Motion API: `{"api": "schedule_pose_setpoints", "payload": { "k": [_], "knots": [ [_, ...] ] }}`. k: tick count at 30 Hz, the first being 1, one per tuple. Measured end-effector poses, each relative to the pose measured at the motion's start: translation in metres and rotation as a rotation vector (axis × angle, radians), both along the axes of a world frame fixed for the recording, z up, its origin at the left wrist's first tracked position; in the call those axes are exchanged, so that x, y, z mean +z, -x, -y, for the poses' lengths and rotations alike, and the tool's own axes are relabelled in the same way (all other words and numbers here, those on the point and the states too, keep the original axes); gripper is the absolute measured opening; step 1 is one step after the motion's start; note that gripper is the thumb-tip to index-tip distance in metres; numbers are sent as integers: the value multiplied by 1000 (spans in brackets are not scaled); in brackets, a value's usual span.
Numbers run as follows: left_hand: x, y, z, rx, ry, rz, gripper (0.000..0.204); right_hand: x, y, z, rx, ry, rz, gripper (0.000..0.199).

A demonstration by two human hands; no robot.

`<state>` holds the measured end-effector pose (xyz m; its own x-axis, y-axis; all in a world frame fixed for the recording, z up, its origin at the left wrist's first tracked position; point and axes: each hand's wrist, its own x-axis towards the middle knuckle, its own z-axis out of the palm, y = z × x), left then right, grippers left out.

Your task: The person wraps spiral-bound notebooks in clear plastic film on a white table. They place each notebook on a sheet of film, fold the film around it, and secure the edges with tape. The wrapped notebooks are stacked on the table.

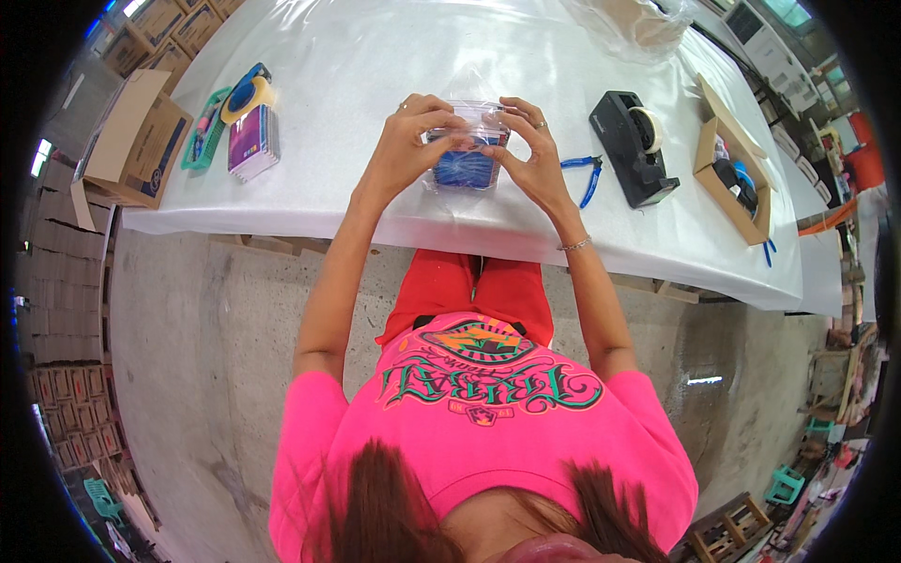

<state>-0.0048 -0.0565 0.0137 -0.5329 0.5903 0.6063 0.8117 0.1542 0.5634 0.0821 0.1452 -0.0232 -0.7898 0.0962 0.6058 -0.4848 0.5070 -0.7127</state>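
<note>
A blue block-shaped pack (464, 171) in a clear plastic bag (460, 89) lies near the front edge of the table, before me. My left hand (413, 145) is closed on the left side of the bag's upper part, thumb and fingers pinching the film. On the other side my right hand (531, 155) grips the same film, its thumb pointing inward. Loose clear film reaches past both hands toward the far side. What exactly is inside the pack is hard to make out through the shiny plastic.
Right of my hands lie blue-handled pliers (589, 178), a black tape dispenser (627, 141) and an open cardboard box (751, 225) with items inside. To the left are a purple notebook stack (253, 145), a green basket (199, 155), a tape roll (251, 97) and a large carton (141, 155).
</note>
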Motion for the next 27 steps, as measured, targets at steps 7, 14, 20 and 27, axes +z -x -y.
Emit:
{"api": "schedule_pose_setpoints", "payload": {
  "k": [7, 14, 20, 27],
  "knots": [
    [25, 1, -5, 21, 133, 137, 14, 9, 12, -3, 18, 82, 8, 19],
    [12, -8, -19, 213, 42, -63, 15, 30, 28, -14, 109, 33, 149, 24],
    [4, -4, -25, 283, -154, 62, 35, 31, 37, -19, 170, 287, 369, 41],
    [-11, 14, -24, -179, -217, 840, 33, 16, 49, -32, 279, 362, 522, 42]
  ]
}}
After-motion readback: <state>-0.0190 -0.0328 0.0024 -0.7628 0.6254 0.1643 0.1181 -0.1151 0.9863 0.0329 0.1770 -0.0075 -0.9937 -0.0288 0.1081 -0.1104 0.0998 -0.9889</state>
